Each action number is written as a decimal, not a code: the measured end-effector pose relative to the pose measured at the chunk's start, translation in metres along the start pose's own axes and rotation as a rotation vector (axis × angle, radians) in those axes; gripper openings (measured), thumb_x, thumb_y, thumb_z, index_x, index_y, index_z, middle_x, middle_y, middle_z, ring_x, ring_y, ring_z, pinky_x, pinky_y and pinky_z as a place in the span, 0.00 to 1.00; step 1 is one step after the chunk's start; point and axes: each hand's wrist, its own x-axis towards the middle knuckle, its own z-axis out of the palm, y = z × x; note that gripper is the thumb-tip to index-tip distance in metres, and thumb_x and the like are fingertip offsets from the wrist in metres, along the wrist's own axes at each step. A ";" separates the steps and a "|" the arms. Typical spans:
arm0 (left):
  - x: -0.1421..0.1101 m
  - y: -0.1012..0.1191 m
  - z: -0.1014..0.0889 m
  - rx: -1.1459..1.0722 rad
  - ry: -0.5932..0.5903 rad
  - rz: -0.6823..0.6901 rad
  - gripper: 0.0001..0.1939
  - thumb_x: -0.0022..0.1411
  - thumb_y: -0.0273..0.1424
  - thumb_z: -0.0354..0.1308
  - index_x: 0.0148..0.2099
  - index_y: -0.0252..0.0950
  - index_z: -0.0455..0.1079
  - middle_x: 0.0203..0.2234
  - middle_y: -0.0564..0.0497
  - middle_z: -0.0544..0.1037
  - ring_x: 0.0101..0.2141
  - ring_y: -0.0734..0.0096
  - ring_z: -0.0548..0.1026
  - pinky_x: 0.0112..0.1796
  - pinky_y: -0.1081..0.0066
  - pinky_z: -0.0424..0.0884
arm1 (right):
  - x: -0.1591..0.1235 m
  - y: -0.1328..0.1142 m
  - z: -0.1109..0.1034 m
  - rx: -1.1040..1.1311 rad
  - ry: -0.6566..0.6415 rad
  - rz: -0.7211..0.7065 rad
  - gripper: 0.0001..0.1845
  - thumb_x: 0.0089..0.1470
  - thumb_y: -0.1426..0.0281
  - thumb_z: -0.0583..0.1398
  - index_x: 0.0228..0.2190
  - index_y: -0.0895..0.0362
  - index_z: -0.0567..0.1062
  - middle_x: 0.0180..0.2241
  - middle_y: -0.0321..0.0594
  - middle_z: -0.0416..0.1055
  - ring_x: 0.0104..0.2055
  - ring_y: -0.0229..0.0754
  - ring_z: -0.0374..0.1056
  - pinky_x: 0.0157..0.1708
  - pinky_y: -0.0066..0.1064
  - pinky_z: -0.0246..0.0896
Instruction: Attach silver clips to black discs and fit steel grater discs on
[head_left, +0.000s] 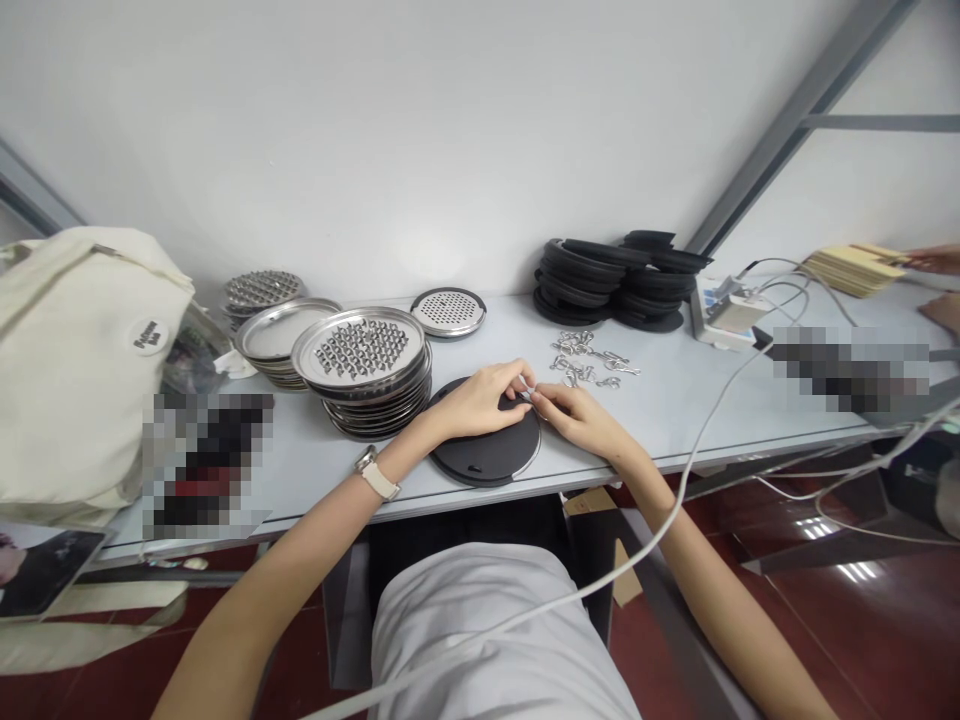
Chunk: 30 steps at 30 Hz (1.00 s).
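A black round disc (491, 450) with a silvery rim showing at its right lies on the table near the front edge. Across its upper part rests my left hand (491, 400), its fingers bent and pinched together at the disc's far right edge. There my right hand (574, 415) meets it, thumb and fingers closed on a small shiny metal piece (528, 396) whose shape is mostly hidden. Just beyond my hands, a loose pile of small wire-like metal clips (585, 358) is spread on the table. Left of the disc stands a tall stack of round metal grater plates (364, 350).
Behind are a perforated round grater (450, 312), more metal plates (285, 330) and stacked black rings (592, 275). A power strip (724, 312) sits right; its white cable (694, 450) crosses before my right arm. A cream bag (82, 370) stands left. Another person's hand (934, 260) touches yellowish sheets (855, 268).
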 end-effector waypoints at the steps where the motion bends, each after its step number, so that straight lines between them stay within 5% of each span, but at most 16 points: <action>1: 0.000 0.000 0.000 0.001 0.001 0.002 0.13 0.56 0.25 0.57 0.44 0.37 0.62 0.36 0.51 0.73 0.35 0.72 0.72 0.39 0.71 0.70 | 0.000 0.000 0.000 0.006 0.006 0.003 0.22 0.64 0.57 0.47 0.23 0.56 0.61 0.20 0.32 0.55 0.24 0.36 0.52 0.25 0.29 0.49; 30: -0.001 0.000 -0.001 0.023 0.001 0.026 0.12 0.57 0.25 0.57 0.45 0.36 0.62 0.34 0.52 0.72 0.35 0.72 0.72 0.39 0.71 0.69 | -0.001 0.003 0.002 0.039 0.059 0.027 0.20 0.64 0.59 0.48 0.24 0.55 0.60 0.20 0.32 0.55 0.24 0.36 0.54 0.26 0.29 0.49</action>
